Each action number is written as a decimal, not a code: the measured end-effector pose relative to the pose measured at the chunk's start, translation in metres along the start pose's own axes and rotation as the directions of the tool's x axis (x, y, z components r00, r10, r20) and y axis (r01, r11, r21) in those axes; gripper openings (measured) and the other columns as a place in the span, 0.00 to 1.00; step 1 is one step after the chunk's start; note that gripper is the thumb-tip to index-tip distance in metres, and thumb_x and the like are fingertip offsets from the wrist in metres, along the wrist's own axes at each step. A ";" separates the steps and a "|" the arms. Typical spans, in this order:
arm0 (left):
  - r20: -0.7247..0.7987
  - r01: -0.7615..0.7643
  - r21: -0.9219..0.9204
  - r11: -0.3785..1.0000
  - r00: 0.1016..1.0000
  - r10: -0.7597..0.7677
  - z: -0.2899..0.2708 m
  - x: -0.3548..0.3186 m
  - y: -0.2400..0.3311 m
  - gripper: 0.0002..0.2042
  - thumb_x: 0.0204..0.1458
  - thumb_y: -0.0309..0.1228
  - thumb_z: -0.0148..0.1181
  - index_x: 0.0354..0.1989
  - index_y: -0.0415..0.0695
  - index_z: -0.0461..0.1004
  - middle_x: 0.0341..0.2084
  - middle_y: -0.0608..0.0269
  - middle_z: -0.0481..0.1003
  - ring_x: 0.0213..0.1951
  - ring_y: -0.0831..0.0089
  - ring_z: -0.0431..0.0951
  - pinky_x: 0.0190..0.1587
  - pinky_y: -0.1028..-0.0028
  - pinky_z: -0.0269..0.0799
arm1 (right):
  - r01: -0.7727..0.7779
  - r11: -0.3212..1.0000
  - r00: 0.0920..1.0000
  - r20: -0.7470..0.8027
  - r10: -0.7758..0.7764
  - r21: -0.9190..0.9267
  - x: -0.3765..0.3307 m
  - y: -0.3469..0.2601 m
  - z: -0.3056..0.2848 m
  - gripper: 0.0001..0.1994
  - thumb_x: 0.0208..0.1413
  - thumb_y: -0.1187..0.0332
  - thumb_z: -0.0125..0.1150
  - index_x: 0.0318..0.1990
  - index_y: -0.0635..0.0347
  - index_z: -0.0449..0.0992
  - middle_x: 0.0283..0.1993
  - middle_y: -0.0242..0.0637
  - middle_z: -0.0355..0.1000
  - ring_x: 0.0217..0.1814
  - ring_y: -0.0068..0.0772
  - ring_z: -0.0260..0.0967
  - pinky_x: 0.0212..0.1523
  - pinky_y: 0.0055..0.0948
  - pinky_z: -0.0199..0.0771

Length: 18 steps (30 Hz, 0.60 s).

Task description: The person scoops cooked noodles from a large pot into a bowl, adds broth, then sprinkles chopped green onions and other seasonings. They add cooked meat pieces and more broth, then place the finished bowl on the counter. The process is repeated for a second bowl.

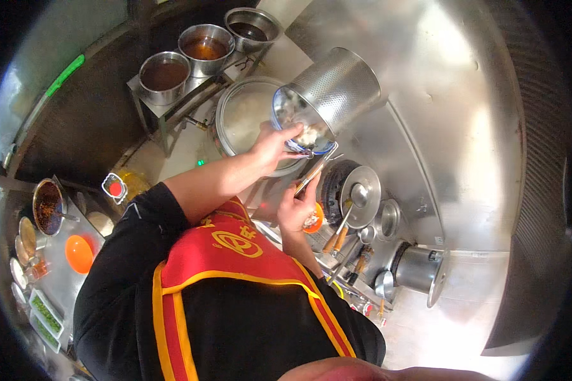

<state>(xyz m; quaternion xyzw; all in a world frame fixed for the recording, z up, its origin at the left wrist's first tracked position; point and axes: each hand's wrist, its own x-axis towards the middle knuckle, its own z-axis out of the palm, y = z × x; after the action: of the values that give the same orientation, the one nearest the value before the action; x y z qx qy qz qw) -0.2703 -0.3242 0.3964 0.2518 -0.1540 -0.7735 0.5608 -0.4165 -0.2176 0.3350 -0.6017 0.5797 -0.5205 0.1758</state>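
My left hand (274,145) grips a blue-rimmed bowl (278,109), its thumb over the edge. Pale pieces of food (308,135) show inside the bowl, partly blurred. Against the bowl's mouth leans a tilted, perforated steel strainer basket (343,82). My right hand (297,208) is wrapped around the wooden handle (311,174) that runs up to this strainer. Just past the right hand, an orange bowl (318,218) with pale food in it is partly hidden. Under my left forearm and the bowl sits a wide, round steel pot (230,120).
Three steel pots of dark liquid (204,47) stand on a rack at the far left. To the right are a wok (364,206) with a ladle (359,195) and a tall pot (416,267). Another orange bowl (79,254) and green-filled trays (46,314) lie at the left.
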 end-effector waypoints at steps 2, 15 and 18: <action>-0.004 -0.007 -0.008 1.000 1.000 0.007 -0.001 -0.008 0.003 0.25 0.56 0.35 0.72 0.56 0.35 0.67 0.47 0.50 0.77 0.49 0.58 0.81 0.42 0.55 0.87 | 0.028 0.996 0.999 -0.018 -0.029 -0.081 -0.003 -0.004 0.002 0.36 0.58 0.82 0.55 0.75 0.75 0.53 0.63 0.60 0.69 0.60 0.49 0.74 0.58 0.36 0.74; 0.027 -0.097 -0.033 0.995 0.995 0.098 -0.008 0.001 0.002 0.33 0.58 0.36 0.70 0.62 0.38 0.54 0.55 0.48 0.72 0.52 0.59 0.80 0.43 0.57 0.85 | 0.245 0.940 0.957 -0.096 -0.274 -0.240 0.007 -0.033 0.004 0.37 0.57 0.78 0.59 0.74 0.76 0.53 0.50 0.55 0.75 0.47 0.47 0.77 0.51 0.37 0.77; 0.073 -0.148 -0.044 0.988 0.986 0.151 -0.007 -0.001 0.006 0.36 0.59 0.36 0.70 0.60 0.37 0.47 0.55 0.45 0.70 0.50 0.59 0.80 0.40 0.63 0.82 | 0.214 0.948 0.965 -0.099 -0.243 -0.235 0.013 -0.038 0.002 0.39 0.56 0.78 0.59 0.75 0.75 0.52 0.47 0.51 0.76 0.44 0.42 0.76 0.49 0.35 0.78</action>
<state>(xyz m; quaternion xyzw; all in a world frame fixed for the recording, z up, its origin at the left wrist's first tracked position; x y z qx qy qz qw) -0.2618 -0.3245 0.3942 0.1991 -0.1786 -0.7411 0.6157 -0.3980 -0.2204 0.3704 -0.6466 0.5706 -0.5063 0.0087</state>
